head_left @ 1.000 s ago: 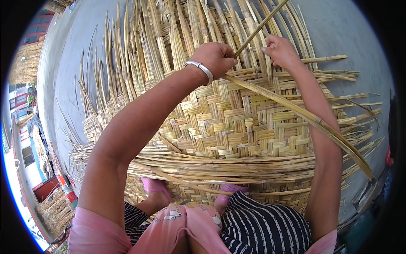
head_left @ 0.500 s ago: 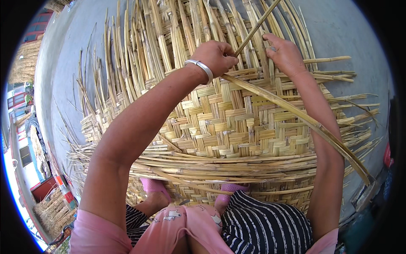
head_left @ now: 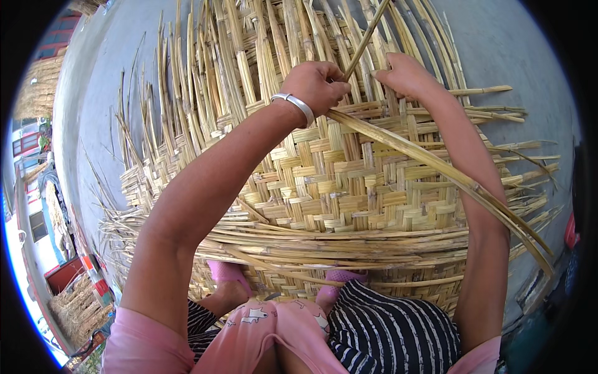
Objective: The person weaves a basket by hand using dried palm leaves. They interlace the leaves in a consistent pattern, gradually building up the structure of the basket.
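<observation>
Right grip (head_left: 406, 76) moved left since half second ago: thumb, then raised, now points left; fingers, then looser, now curled down over upright strips (head_left: 377, 47). Long strip (head_left: 405, 148) shifted too: upper end, above left grip (head_left: 316, 85), swung left, stands steeper. Lower end, earlier nearly together, now spreads into two tips.

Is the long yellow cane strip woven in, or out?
Out, where visible: the strip runs from the left hand over the right forearm.
</observation>
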A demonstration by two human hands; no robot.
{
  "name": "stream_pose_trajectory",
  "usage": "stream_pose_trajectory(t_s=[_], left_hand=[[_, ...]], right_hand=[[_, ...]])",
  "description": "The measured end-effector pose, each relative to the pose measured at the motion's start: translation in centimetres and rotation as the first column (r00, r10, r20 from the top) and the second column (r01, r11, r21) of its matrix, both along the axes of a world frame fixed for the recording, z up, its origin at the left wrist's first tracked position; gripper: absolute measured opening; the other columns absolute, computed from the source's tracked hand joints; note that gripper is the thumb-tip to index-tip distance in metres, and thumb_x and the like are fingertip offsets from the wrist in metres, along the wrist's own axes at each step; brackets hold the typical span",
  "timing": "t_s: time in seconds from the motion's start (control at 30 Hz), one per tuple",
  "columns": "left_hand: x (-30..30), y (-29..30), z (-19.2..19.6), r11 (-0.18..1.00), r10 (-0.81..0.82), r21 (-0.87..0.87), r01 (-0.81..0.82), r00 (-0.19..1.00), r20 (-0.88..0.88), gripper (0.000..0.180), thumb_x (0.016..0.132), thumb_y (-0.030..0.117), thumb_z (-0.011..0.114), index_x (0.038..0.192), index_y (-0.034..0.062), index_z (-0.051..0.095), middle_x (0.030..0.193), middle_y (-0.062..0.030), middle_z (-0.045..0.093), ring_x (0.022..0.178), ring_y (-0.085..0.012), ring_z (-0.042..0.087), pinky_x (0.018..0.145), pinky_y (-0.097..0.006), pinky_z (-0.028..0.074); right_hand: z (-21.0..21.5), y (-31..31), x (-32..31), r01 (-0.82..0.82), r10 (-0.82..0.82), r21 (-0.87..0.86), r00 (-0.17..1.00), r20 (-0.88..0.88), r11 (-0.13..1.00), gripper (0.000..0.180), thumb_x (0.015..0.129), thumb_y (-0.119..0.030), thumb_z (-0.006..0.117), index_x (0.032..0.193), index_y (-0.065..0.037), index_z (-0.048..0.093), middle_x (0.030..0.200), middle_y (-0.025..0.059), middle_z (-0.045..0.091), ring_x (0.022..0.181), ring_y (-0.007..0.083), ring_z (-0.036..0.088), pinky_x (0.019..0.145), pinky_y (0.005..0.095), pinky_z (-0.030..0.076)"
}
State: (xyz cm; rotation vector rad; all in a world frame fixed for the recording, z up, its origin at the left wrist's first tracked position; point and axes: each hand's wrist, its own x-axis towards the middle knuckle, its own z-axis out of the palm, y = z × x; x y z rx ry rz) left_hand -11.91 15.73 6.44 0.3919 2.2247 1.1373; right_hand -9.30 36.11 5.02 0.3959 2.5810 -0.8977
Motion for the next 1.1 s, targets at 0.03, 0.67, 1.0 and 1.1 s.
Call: stream_pose_trajectory(t_s=[0.03,0.67,1.0,1.1], left_hand=[[0.0,-0.3,0.1,1.0,0.015,0.009,-0.015,1.0,0.0,0.018,0.082,0.014,0.067,0.089,-0.0026,0.064,0.071,-0.0065,0.065,0.062,-0.0101,0.061,0.058,-0.024,0.051],[0.2,-0.2,-3.0,0.911,0.405,0.072,-0.405,0.914,0.025,0.014,0.083,0.012,0.062,0.085,-0.0019,0.059,0.07,-0.0084,0.064,0.059,-0.0149,0.064,0.051,-0.025,0.051],[-0.1,0.5,-4.1,0.913,0.408,-0.009,-0.409,0.912,-0.045,0.015,0.081,0.013,0.063,0.086,-0.0008,0.062,0.07,-0.0097,0.065,0.06,-0.0154,0.065,0.052,-0.027,0.052],[-0.2,0.9,-4.4,0.957,0.249,-0.093,-0.273,0.945,-0.211,0.017,0.082,0.015,0.063,0.09,0.0002,0.063,0.074,-0.0095,0.066,0.061,-0.0146,0.065,0.054,-0.027,0.052]], right_hand=[[-0.2,-0.3,-0.4,0.0,0.0,-0.028,1.0,0.023,1.0,0.031,0.081,-0.024,0.062,0.078,0.005,0.052,0.062,0.0088,0.052,0.046,0.0192,0.049,0.042,0.0328,0.041],[-3.3,0.1,1.2,0.263,-0.289,-0.647,0.955,0.069,0.715,0.028,0.079,-0.013,0.067,0.103,0.0,0.06,0.089,0.0083,0.064,0.079,0.0147,0.058,0.074,0.0278,0.045],[-3.3,0.2,2.0,0.218,-0.273,-0.722,0.961,0.042,0.657,0.029,0.082,-0.017,0.067,0.106,-0.001,0.061,0.092,0.0047,0.064,0.08,0.0122,0.057,0.075,0.0275,0.046],[-3.0,0.5,2.6,0.204,-0.257,-0.762,0.965,0.051,0.614,0.03,0.083,-0.018,0.067,0.106,-0.002,0.06,0.093,0.0039,0.064,0.081,0.0116,0.057,0.076,0.0273,0.046]])
